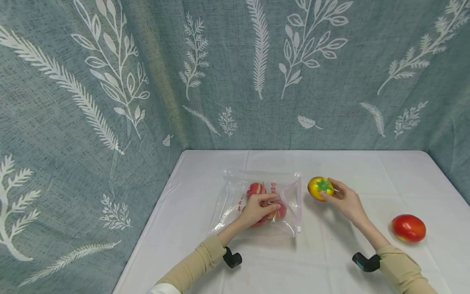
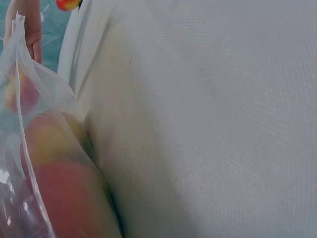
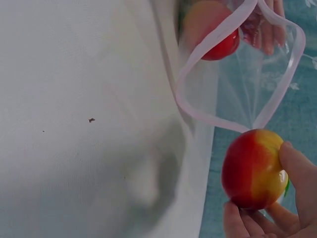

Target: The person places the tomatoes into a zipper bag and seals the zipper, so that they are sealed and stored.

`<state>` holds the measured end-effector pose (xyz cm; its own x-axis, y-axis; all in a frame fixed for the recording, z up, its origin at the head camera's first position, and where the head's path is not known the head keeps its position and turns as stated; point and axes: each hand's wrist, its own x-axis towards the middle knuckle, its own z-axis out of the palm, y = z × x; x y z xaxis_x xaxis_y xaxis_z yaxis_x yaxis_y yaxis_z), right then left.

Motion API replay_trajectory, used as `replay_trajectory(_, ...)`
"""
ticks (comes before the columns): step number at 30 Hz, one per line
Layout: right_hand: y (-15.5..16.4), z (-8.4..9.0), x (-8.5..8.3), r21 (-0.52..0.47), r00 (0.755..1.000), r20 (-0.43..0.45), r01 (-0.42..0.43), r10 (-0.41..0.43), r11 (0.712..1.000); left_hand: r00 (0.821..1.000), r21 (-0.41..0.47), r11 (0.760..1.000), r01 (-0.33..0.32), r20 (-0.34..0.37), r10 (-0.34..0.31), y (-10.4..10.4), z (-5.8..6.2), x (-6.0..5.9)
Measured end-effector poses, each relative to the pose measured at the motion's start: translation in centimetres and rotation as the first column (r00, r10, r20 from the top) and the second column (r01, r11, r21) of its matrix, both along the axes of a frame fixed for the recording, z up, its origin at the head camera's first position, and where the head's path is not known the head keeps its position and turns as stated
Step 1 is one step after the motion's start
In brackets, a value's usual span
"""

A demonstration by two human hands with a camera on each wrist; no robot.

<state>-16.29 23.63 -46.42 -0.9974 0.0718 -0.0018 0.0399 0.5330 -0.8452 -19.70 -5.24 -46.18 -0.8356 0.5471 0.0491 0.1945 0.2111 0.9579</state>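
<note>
A clear zip bag (image 1: 229,198) lies on the table with several red-and-yellow tomatoes (image 1: 256,188) inside. My left hand (image 1: 257,210) pinches the bag's upper film near its mouth, fingers over the tomatoes. In the right wrist view the bag's pink-edged mouth (image 3: 213,120) gapes, and a tomato (image 3: 210,29) shows inside. Just right of the mouth, my right hand (image 1: 346,200) holds a tomato (image 1: 316,188) with a green leafy top between thumb and fingers, above the table. The left wrist view shows bagged tomatoes (image 2: 69,193) close up, but most of my left hand is hidden there.
Another red tomato (image 1: 408,228) rests on the white-covered table (image 1: 341,253) at the right, beside my right forearm. Patterned blue-green cloth (image 1: 235,73) hangs behind the table and along its left side. Black wrist cameras (image 1: 232,257) sit under both sleeves.
</note>
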Motion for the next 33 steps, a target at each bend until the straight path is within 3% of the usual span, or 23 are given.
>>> replay_trajectory(6,-0.5,-0.4,-0.1,-0.009,1.000,-0.004,-0.013,0.013,1.000,1.000,0.018,1.000,-0.001,0.002,0.001,-0.1,0.8,0.5)
replay_trajectory(33,-4.2,-2.8,-0.3,-0.007,0.993,-0.037,-0.114,0.113,0.993,0.999,0.037,0.999,0.026,0.035,-0.027,-0.2,0.6,0.4)
